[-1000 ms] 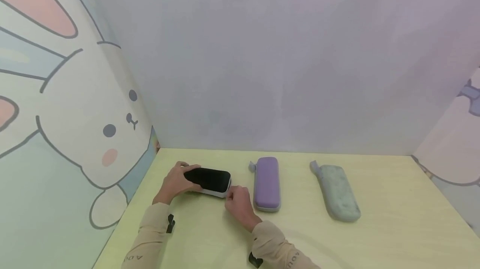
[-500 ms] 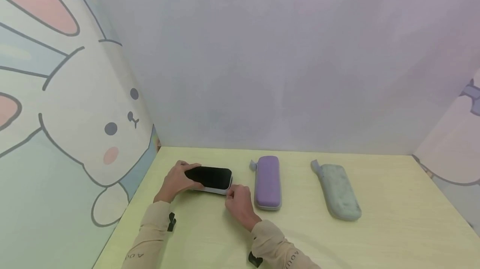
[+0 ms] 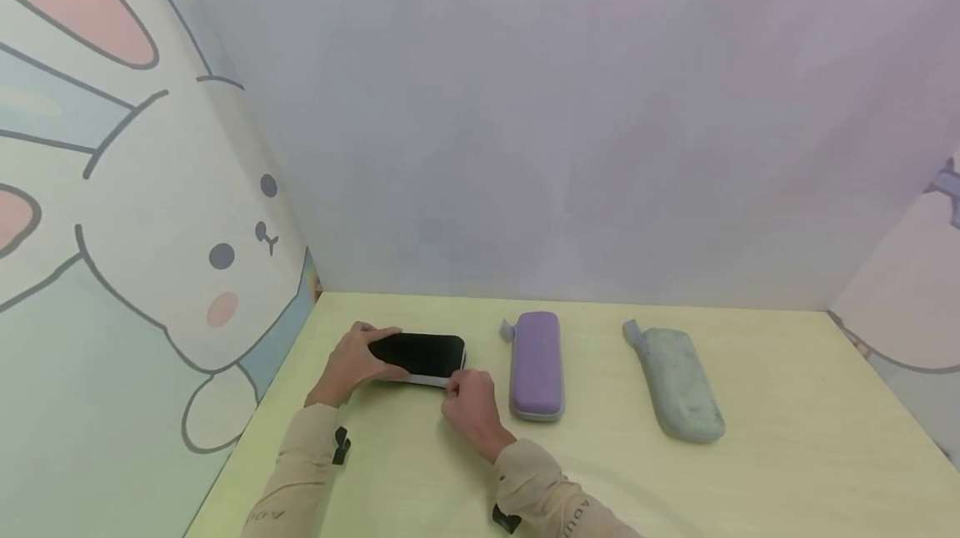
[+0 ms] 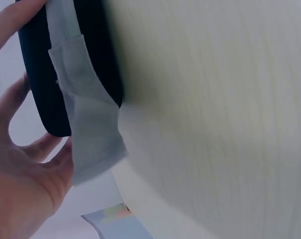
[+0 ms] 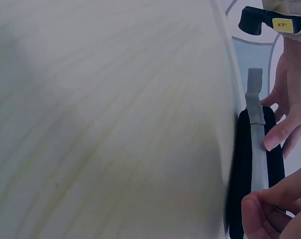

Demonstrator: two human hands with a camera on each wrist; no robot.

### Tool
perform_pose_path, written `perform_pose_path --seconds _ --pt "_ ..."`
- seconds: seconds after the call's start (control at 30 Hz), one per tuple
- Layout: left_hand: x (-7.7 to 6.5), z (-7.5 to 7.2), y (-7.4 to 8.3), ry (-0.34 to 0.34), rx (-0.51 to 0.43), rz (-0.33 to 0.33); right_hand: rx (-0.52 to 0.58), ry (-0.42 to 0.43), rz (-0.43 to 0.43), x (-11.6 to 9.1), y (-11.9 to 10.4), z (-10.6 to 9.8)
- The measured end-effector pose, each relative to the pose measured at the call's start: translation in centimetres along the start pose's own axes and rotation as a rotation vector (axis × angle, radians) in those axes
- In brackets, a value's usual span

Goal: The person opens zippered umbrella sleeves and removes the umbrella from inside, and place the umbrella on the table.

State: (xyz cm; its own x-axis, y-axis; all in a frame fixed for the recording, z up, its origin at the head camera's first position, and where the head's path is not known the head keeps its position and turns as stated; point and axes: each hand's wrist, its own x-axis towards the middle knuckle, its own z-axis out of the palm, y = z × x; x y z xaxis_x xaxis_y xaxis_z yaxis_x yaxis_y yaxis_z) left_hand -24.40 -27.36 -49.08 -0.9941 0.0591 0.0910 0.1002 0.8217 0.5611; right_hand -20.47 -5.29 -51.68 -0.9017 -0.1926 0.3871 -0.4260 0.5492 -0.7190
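A black zip case with a light grey zipper band lies lengthwise at the left of the table. My left hand grips its left end, thumb on the near side and fingers over the far side. A grey fabric loop sticks out from that end, beside the left palm. At the near right corner, my right hand has its thumb and forefinger pinched on the zipper; the pull itself is hidden by the fingertips.
A purple case stands lengthwise just right of the right hand. Farther right lies a grey-green case with a loop at its far end. A wall rises behind the pale yellow table.
My right hand has shifted slightly left along the near side of the black case. The left hand keeps its grip, and the other two cases stay put.
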Motion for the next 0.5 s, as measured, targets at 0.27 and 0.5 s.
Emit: perform_pose_path --seconds 0.27,0.5 --pt "0.3 -0.8 -1.1 -0.105 -0.039 0.042 -0.006 -0.004 0.012 0.0 0.4 0.3" --pt "0.7 -1.6 -1.7 -0.162 -0.081 0.067 -0.007 -0.003 0.019 0.2 0.2 0.4"
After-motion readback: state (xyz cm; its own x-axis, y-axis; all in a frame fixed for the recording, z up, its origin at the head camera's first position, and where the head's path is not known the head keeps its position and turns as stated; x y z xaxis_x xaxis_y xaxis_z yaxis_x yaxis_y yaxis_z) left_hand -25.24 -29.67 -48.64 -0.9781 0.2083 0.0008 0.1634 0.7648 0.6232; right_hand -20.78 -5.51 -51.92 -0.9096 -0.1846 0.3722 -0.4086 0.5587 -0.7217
